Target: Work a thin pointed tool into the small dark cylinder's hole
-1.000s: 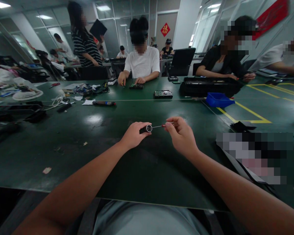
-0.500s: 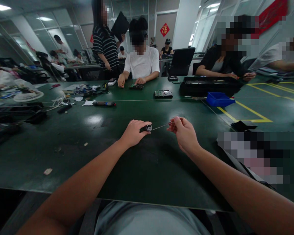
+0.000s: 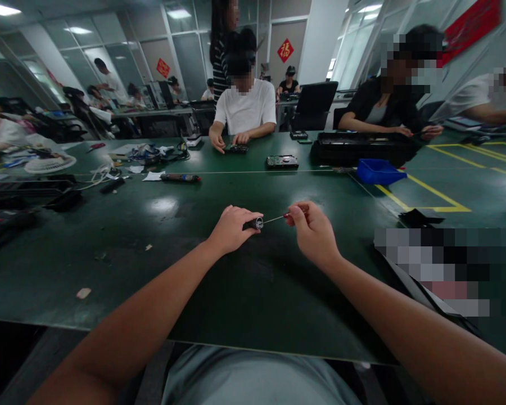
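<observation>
Between the thumb and fingers of my left hand (image 3: pixel 231 229) lies a small black cylinder (image 3: pixel 256 223) with a pale ring at its open end, facing right. My right hand (image 3: pixel 314 228) is closed on the red handle of a thin screwdriver (image 3: pixel 275 219). The screwdriver's metal shaft points left, and its tip is at the open end of the cylinder. How deep the tip sits inside cannot be made out. Both hands are just above the green table (image 3: pixel 253 292).
Ahead lies a hard drive (image 3: pixel 282 162); a blue scoop-shaped bin (image 3: pixel 380 171) and a long black casing (image 3: pixel 362 149) stand to its right. An electric screwdriver (image 3: pixel 180 178) and cables are left. Across the table sits a co-worker in white (image 3: pixel 247 109).
My right hand has turned and closed more firmly around the screwdriver handle, shifting slightly left. My left hand still grips the cylinder. The standing person in stripes has moved right, behind the seated co-worker.
</observation>
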`<state>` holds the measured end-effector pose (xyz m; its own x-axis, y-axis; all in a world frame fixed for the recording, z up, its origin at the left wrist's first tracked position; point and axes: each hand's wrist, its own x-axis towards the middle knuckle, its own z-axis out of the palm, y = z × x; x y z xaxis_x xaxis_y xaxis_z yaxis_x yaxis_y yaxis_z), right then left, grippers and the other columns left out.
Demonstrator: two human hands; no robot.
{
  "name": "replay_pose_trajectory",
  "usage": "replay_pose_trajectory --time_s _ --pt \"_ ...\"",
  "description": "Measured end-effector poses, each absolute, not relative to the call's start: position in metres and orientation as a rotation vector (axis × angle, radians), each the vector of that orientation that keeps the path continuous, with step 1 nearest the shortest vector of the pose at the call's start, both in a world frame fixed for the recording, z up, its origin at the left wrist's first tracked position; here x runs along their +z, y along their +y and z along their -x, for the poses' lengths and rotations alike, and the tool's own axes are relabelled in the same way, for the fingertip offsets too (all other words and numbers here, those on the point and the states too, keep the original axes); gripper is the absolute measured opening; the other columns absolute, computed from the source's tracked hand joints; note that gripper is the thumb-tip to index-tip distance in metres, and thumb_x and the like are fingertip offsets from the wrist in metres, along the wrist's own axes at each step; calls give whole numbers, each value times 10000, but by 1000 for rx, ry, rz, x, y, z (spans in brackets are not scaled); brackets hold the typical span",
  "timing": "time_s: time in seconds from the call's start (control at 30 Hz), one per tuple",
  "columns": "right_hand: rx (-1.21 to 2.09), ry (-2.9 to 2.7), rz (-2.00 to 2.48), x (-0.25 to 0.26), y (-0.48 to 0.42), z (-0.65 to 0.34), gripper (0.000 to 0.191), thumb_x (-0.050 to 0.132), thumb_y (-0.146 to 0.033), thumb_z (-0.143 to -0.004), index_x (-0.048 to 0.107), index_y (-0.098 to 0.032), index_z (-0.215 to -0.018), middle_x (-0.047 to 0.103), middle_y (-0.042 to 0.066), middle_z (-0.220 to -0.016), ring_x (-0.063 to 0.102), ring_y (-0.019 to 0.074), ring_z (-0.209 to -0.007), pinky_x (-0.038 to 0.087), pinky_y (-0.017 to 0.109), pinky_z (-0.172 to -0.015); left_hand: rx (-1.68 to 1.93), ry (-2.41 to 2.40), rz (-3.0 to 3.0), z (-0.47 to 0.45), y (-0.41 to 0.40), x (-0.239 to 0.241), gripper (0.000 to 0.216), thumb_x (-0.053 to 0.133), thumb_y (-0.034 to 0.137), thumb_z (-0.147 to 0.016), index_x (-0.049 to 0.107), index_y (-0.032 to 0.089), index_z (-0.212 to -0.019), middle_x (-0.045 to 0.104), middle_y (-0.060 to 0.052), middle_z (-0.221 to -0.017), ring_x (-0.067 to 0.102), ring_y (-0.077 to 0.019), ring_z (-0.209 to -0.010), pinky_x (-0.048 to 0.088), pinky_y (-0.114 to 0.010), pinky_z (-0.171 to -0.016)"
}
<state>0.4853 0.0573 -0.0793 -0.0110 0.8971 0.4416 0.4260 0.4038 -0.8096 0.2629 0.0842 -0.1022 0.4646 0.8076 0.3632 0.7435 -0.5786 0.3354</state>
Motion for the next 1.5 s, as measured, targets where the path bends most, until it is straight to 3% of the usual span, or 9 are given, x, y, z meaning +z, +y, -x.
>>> replay_pose_trajectory --time_s 0.17,0.5,0.67,0.77,0.93,1.1,1.23,1.43,1.5 --pt "455 -1691 1242 -78 58 -487 198 463 -368 -975 584 -222 -918 700 43 -766 658 200 -719 459 343 -690 700 1403 -2566 -262 86 -104 374 696 347 -882 657 278 -1248 701 -50 -1158 590 -262 -1115 329 -523 -1080" --pt "469 -1671 1246 -80 58 -487 209 471 -379 -974 594 -220 -918 694 38 -766 647 194 -712 454 331 -678 1020 1397 -2093 -262 85 -103 313 684 277 -872 616 207 -1169 667 -60 -1145 626 -223 -1040 500 -384 -943" --pt "492 -1659 1248 -80 58 -488 222 476 -397 -977 601 -220 -930 698 41 -775 663 202 -729 470 339 -682 1089 1421 -1962 -265 83 -101 371 598 263 -918 526 208 -1277 636 -85 -1215 611 -234 -1105 477 -413 -1000" --pt "503 -1645 1237 -79 58 -489 229 475 -406 -981 605 -220 -947 710 50 -807 676 209 -753 487 352 -701 1042 1476 -1981 -267 80 -97 379 554 326 -949 504 204 -1304 623 -95 -1212 607 -240 -1079 484 -422 -978" --pt "503 -1630 1224 -79 57 -489 233 480 -405 -982 609 -213 -957 713 54 -825 676 206 -758 494 358 -713 891 1511 -2105 -270 78 -96 360 568 465 -942 566 200 -1186 657 -81 -1070 628 -234 -919 523 -390 -804" --pt "508 -1629 1219 -80 58 -488 242 478 -412 -986 612 -212 -963 716 55 -838 680 204 -762 493 348 -699 789 1484 -2304 -272 82 -104 334 615 382 -926 591 194 -1201 658 -93 -1185 624 -270 -1064 520 -413 -892" --pt "497 -1632 1218 -81 58 -488 241 479 -410 -986 613 -211 -960 719 52 -827 683 201 -756 489 343 -697 628 1496 -2450 -275 84 -107 321 543 324 -957 594 220 -1256 645 -89 -1217 622 -281 -1087 525 -425 -892" --pt "507 -1633 1214 -82 58 -487 239 480 -404 -984 617 -211 -953 714 47 -818 681 199 -755 491 339 -699 422 1618 -2542 -283 84 -104 426 596 428 -929 582 223 -1303 637 -101 -1135 618 -283 -1045 525 -394 -839" --pt "509 -1631 1204 -82 58 -487 234 483 -398 -981 618 -209 -945 709 42 -805 681 196 -747 494 338 -700 350 1646 -2543 -284 84 -101 370 584 433 -939 615 243 -1255 635 -82 -1111 620 -262 -1018 519 -368 -805"
